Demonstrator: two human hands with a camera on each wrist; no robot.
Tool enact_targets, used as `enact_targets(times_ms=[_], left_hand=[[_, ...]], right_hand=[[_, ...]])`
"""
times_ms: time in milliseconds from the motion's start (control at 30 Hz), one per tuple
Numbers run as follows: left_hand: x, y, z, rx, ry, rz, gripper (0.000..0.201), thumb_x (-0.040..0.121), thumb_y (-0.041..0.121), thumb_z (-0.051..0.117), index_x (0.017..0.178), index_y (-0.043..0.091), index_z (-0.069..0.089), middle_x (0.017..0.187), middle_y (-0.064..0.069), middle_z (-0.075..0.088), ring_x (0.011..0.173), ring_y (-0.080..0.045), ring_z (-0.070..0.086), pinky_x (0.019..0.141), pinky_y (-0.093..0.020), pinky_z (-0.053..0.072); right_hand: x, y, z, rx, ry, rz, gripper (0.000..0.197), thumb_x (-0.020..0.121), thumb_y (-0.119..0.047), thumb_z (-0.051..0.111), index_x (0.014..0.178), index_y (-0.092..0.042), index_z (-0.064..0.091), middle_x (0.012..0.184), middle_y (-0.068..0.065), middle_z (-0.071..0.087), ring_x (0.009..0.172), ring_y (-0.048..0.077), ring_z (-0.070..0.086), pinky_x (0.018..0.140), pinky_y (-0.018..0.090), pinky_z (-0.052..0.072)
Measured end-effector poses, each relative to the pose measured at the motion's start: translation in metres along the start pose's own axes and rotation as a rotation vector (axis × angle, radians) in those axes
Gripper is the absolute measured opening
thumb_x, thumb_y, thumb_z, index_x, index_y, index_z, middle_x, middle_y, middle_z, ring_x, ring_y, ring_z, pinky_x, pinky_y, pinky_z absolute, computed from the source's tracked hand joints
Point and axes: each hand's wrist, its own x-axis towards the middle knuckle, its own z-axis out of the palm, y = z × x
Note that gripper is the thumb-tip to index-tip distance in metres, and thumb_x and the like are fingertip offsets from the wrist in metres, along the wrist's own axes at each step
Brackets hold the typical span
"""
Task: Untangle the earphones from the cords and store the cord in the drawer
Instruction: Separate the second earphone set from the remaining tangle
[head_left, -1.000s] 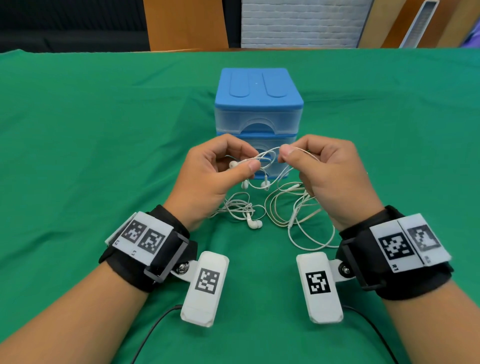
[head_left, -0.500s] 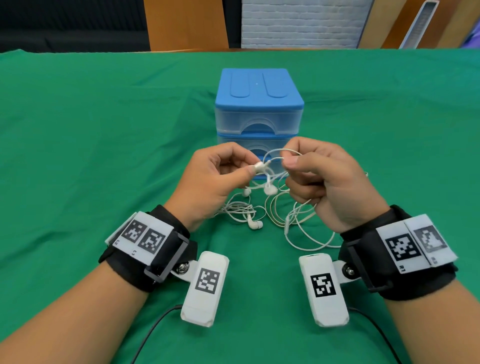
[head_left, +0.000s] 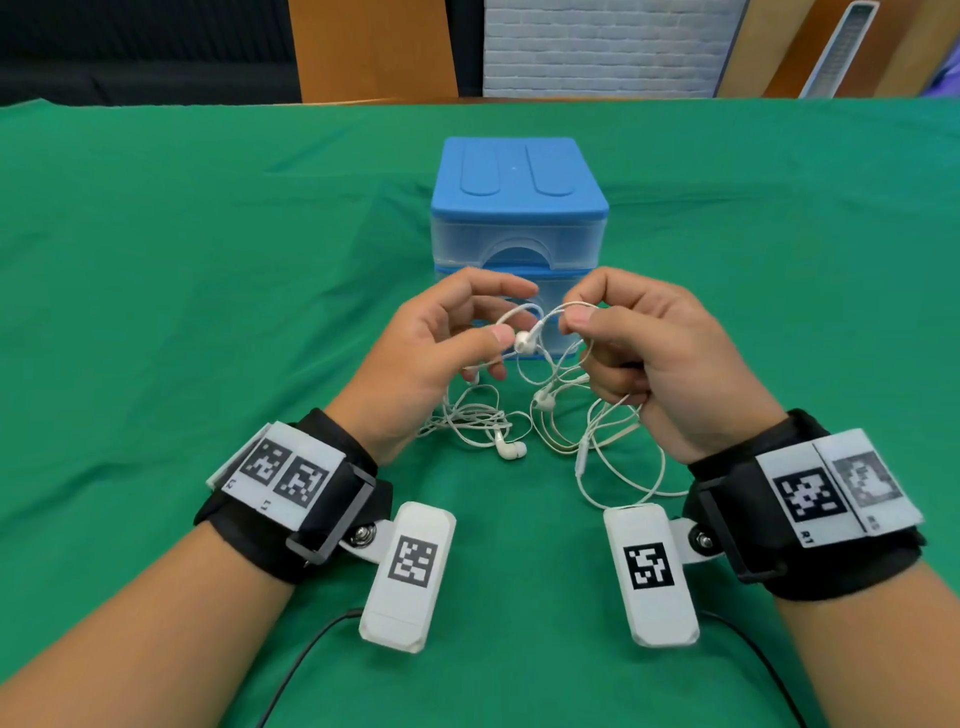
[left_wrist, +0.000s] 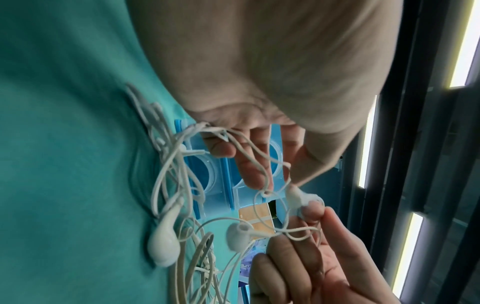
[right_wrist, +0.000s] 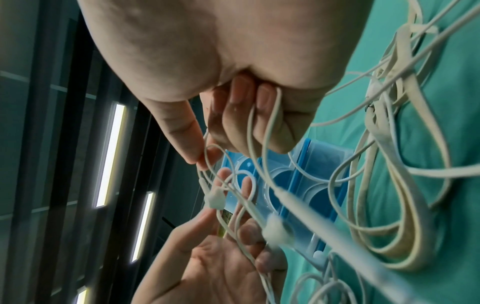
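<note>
Pinching white earphone cords, the left hand seemingly holds an earbud; the right hand grips loops.

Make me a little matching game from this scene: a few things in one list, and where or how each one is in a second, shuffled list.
Things:
1. drawer box
2. earbud
3. second earbud
4. cloth

Places or states:
A. lying on the table, below the left hand
B. green, covering the table
C. held up between the two hands, by the left thumb
D. blue-topped, standing behind the hands, both drawers shut

Pairs: 1-D, 2-C, 3-A, 4-B

The right hand pinches a cord of the tangle.
</note>
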Motion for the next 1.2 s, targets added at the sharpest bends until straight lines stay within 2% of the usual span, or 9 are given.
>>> enact_targets(times_ms=[133,333,467,567,700,833,933,1100,1200], left_hand=[[-0.003,0.003,0.005,0.033,-0.097,0.009,0.031,0.088,0.007,0.063,0.118,0.012,0.066,0.111,-0.011,0.070,0.090,-0.017,0.057,0.075,-0.025,0.047],[-0.005,0.002,0.006,0.054,-0.162,-0.004,0.020,0.087,0.009,0.070,0.105,0.001,0.066,0.099,-0.008,0.065,0.081,-0.023,0.044,0.077,-0.028,0.041],[-0.005,0.003,0.004,0.004,-0.138,-0.011,0.025,0.081,0.021,0.075,0.090,0.003,0.061,0.090,-0.014,0.052,0.079,-0.024,0.039,0.071,-0.029,0.037],[-0.005,0.005,0.004,0.010,-0.131,-0.012,0.012,0.080,0.021,0.075,0.080,0.019,0.063,0.090,-0.010,0.056,0.082,-0.021,0.044,0.072,-0.025,0.041],[-0.002,0.002,0.002,0.020,-0.049,0.041,0.010,0.085,0.012,0.069,0.082,0.015,0.061,0.096,-0.004,0.067,0.093,-0.017,0.059,0.083,-0.022,0.047],[0.001,0.001,-0.002,0.094,0.135,0.154,0.009,0.087,0.011,0.071,0.084,0.016,0.065,0.099,-0.008,0.072,0.100,-0.027,0.066,0.091,-0.033,0.051],[0.002,-0.002,-0.004,0.256,0.220,0.207,0.006,0.088,0.015,0.075,0.084,0.014,0.070,0.095,-0.005,0.074,0.097,-0.025,0.065,0.098,-0.043,0.048],[0.001,0.001,-0.001,0.367,0.208,0.210,0.008,0.089,0.014,0.075,0.082,0.012,0.070,0.078,0.012,0.067,0.077,-0.008,0.053,0.081,-0.032,0.045],[0.000,0.002,0.001,0.320,0.172,0.232,0.007,0.091,0.011,0.072,0.086,0.008,0.068,0.079,0.002,0.067,0.075,-0.012,0.055,0.076,-0.032,0.046]], right_hand=[[-0.002,-0.004,0.002,-0.027,-0.007,-0.019,0.018,0.098,0.000,0.046,0.082,-0.005,0.051,0.042,-0.016,0.049,0.037,0.003,0.017,0.045,0.028,0.005],[-0.001,-0.002,0.001,-0.024,0.003,-0.029,0.013,0.098,-0.004,0.051,0.085,-0.004,0.054,0.053,-0.010,0.057,0.038,0.005,0.019,0.043,0.023,0.009],[0.002,0.002,-0.001,-0.012,0.080,-0.055,0.010,0.087,-0.012,0.062,0.077,-0.010,0.060,0.053,0.004,0.044,0.039,0.007,0.020,0.041,0.017,0.015],[0.004,0.005,-0.001,0.006,0.104,-0.040,0.010,0.082,-0.013,0.058,0.072,-0.011,0.057,0.046,-0.009,0.032,0.039,0.007,0.019,0.041,0.015,0.016],[0.005,0.004,-0.002,0.010,0.105,-0.006,0.012,0.083,-0.014,0.057,0.072,-0.011,0.057,0.048,-0.008,0.026,0.042,0.009,0.015,0.042,0.018,0.013],[0.005,0.004,-0.005,-0.055,0.155,-0.040,0.024,0.092,0.001,0.055,0.071,-0.008,0.061,0.055,-0.007,0.057,0.039,0.005,0.021,0.039,0.014,0.018],[0.005,0.004,-0.004,-0.096,0.207,-0.090,0.024,0.087,-0.001,0.061,0.067,-0.013,0.066,0.075,0.009,0.070,0.038,0.004,0.026,0.038,0.014,0.022],[0.005,0.002,-0.006,-0.195,0.327,-0.198,0.027,0.089,0.008,0.058,0.068,-0.008,0.064,0.075,0.014,0.065,0.043,-0.002,0.050,0.048,0.006,0.037],[0.005,0.003,-0.006,-0.215,0.331,-0.197,0.020,0.090,0.006,0.059,0.073,-0.004,0.065,0.072,0.011,0.063,0.043,-0.001,0.050,0.048,0.007,0.037]])
